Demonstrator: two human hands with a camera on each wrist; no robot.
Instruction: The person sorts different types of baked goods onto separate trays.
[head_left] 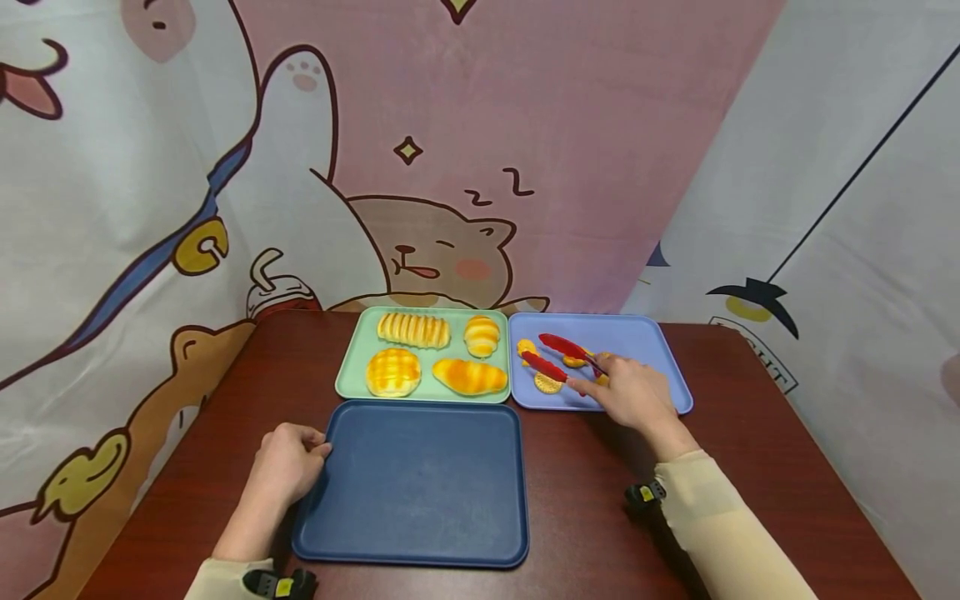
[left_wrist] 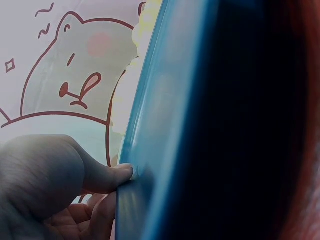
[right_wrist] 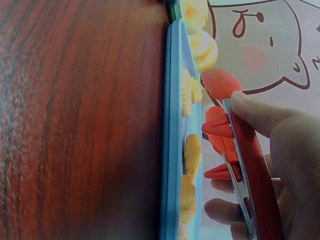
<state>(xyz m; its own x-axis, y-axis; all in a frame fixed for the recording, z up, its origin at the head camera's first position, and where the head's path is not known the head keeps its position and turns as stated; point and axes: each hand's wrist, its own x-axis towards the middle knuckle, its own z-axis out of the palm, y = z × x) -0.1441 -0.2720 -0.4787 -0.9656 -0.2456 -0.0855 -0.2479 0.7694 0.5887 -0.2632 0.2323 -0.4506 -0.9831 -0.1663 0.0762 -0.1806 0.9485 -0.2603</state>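
Observation:
My left hand (head_left: 285,462) pinches the left rim of a dark blue tray (head_left: 420,483), thumb over the edge and fingers beneath, as the left wrist view shows. Red tongs (head_left: 545,367) with metal inner sides are gripped by my right hand (head_left: 636,392). Their two red tips are spread apart over the light blue tray (head_left: 645,337), with nothing visible clamped between them. On that tray lie several small cookies, among them a round cookie (head_left: 547,383) and a yellow piece (right_wrist: 192,152). The hand and tongs partly hide some.
Behind the dark tray stands a light green tray (head_left: 348,375) holding a ridged bread (head_left: 412,330), a round bun (head_left: 393,372), a small roll (head_left: 482,336) and a long loaf (head_left: 470,377). Everything is on a brown wooden table (head_left: 585,517) before a cartoon-printed cloth (head_left: 570,125).

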